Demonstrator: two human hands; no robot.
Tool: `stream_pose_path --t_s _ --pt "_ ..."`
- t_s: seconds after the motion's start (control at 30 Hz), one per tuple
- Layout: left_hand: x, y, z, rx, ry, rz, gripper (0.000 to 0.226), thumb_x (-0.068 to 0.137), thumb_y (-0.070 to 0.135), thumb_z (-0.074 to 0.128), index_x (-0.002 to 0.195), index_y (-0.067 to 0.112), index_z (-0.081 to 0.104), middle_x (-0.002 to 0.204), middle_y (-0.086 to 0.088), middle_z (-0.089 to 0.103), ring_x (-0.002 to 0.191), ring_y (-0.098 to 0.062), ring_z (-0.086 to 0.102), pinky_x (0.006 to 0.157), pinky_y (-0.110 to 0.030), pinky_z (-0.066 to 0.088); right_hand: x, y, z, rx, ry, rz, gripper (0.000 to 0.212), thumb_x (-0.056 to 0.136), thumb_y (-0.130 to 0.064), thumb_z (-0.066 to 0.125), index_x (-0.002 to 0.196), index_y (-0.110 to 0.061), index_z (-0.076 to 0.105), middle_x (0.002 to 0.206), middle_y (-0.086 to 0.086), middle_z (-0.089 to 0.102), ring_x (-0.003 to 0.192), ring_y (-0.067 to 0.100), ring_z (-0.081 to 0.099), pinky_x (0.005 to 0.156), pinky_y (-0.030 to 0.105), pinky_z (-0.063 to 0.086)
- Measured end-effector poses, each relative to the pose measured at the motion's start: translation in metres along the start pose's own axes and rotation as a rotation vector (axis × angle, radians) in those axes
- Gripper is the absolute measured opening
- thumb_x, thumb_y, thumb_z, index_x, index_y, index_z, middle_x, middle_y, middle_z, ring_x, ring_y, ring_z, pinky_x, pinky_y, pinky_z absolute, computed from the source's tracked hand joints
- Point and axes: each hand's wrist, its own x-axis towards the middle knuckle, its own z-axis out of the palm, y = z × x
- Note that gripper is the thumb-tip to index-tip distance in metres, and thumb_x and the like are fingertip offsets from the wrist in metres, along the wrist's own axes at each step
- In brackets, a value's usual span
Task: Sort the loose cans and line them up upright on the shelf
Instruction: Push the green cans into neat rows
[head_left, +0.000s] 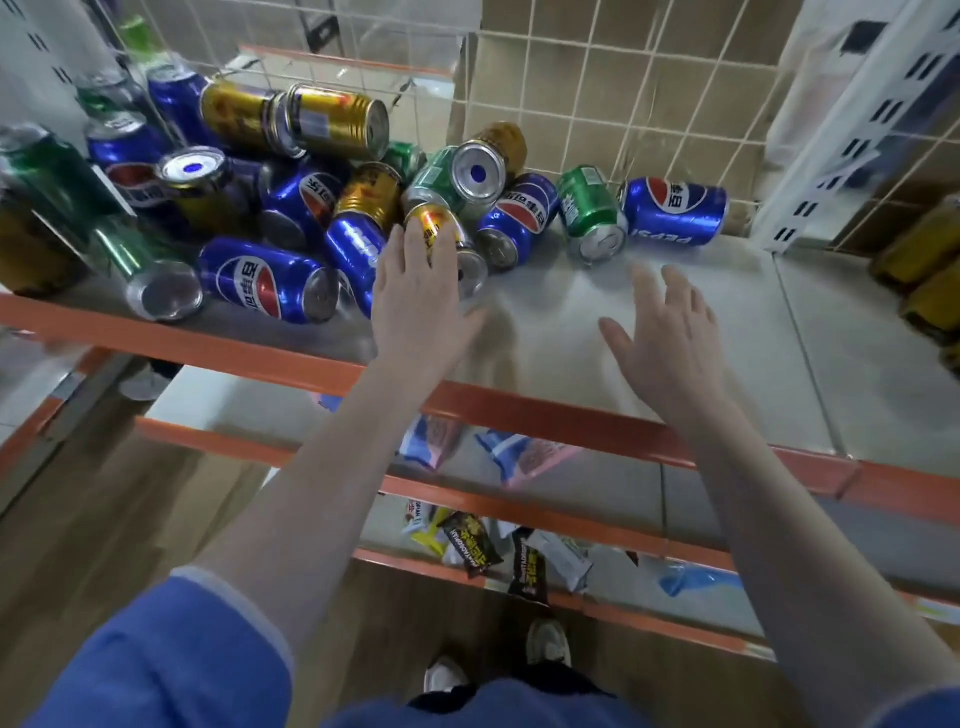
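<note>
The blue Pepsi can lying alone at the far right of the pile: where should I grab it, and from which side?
Grip the blue Pepsi can round its mid-body from above. It lies on its side with open shelf in front and the right hand nearest, open.

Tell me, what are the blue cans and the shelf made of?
The blue cans look like thin shiny metal, probably aluminium: silvery ends, glossy printed sides. The shelf looks like painted metal, matt grey with orange edges, though the picture can't confirm it.
</note>
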Motion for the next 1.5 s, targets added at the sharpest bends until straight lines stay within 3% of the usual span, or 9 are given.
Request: stream_pose_path --t_s 0.2,0.33,0.47,0.53,0.7,0.83,1.2,1.4,1.5 --pt "0.028 0.002 0.013 0.172 -0.058 0.043 0.093 0.077 0.051 0.069 0.148 0.018 0.019 0.145 -0.022 0.032 0.129 -0.038 0.038 0.111 -0.046 0.021 0.044 -0.003 0.016 0.111 0.011 0.035 0.068 0.091 -0.034 0.056 0.147 -0.013 0.023 0.145 0.023 0.031 0.13 0.039 0.035 0.105 0.047 0.032" --pt "0.032 0.006 0.019 0.255 -0.064 0.016 0.087 0.074 0.052 0.071 0.143 0.019 0.029 0.139 -0.022 0.036 0.122 -0.038 0.043 0.107 -0.045 0.028 0.073 -0.006 0.025 0.212 0.019 0.101 0.071 0.089 -0.035 0.058 0.147 -0.016 0.022 0.139 0.016 0.035 0.123 0.035 0.041 0.098 0.042 0.037" --pt "0.035 0.006 0.026 0.347 0.017 -0.034 0.077 0.059 0.053 0.081 0.121 0.019 0.053 0.113 -0.019 0.056 0.092 -0.035 0.059 0.086 -0.041 0.044 0.088 -0.01 0.035 0.285 -0.017 0.151 0.076 0.089 -0.04 0.058 0.149 -0.018 0.017 0.135 0.018 0.039 0.119 0.036 0.045 0.096 0.041 0.039" --pt "0.038 0.006 0.026 0.333 0.04 -0.04 0.07 0.06 0.05 0.081 0.116 0.018 0.053 0.11 -0.018 0.056 0.086 -0.034 0.058 0.081 -0.04 0.045 0.092 -0.013 0.039 0.333 -0.011 0.188 0.08 0.087 -0.044 0.059 0.149 -0.019 0.016 0.134 0.018 0.041 0.118 0.036 0.047 0.096 0.042 0.04" --pt "0.044 0.008 0.024 0.261 0.03 -0.041 0.058 0.076 0.033 0.073 0.124 0.018 0.044 0.124 -0.017 0.047 0.1 -0.035 0.053 0.081 -0.037 0.044 0.1 -0.016 0.044 0.385 0.033 0.232 0.078 0.083 -0.051 0.061 0.145 -0.019 0.024 0.128 0.017 0.046 0.11 0.034 0.052 0.09 0.04 0.043" --pt "0.044 0.007 0.024 0.201 0.029 -0.027 0.066 0.072 0.03 0.074 0.127 0.013 0.041 0.126 -0.012 0.048 0.104 -0.031 0.052 0.071 -0.033 0.044 0.102 -0.012 0.044 0.435 0.052 0.235 0.074 0.081 -0.043 0.065 0.142 -0.02 0.03 0.124 0.015 0.05 0.107 0.031 0.053 0.088 0.035 0.042" --pt "0.027 0.003 0.006 0.054 -0.059 0.054 0.064 0.073 0.021 0.071 0.128 0.014 0.041 0.129 -0.014 0.037 0.114 -0.034 0.042 0.074 -0.034 0.038 0.07 0.016 0.027 0.459 0.077 0.237 0.07 0.079 -0.033 0.069 0.14 -0.023 0.036 0.123 0.015 0.052 0.106 0.027 0.051 0.077 0.021 0.03" --pt "0.032 0.007 0.005 0.086 -0.195 0.003 0.09 0.077 0.053 0.064 0.146 0.016 0.02 0.144 -0.018 0.031 0.122 -0.037 0.04 0.094 -0.041 0.04 0.051 0.025 0.018 0.474 0.077 0.223 0.068 0.078 -0.03 0.071 0.138 -0.026 0.039 0.122 0.016 0.051 0.105 0.03 0.052 0.08 0.025 0.033" --pt "0.049 0.012 -0.001 -0.01 -0.327 -0.114 0.089 0.083 0.062 0.052 0.15 0.018 0.014 0.147 -0.019 0.03 0.128 -0.038 0.037 0.1 -0.043 0.036 0.046 0.025 0.017 0.481 0.082 0.219 0.069 0.078 -0.028 0.071 0.139 -0.027 0.039 0.121 0.016 0.05 0.106 0.033 0.053 0.084 0.028 0.038"
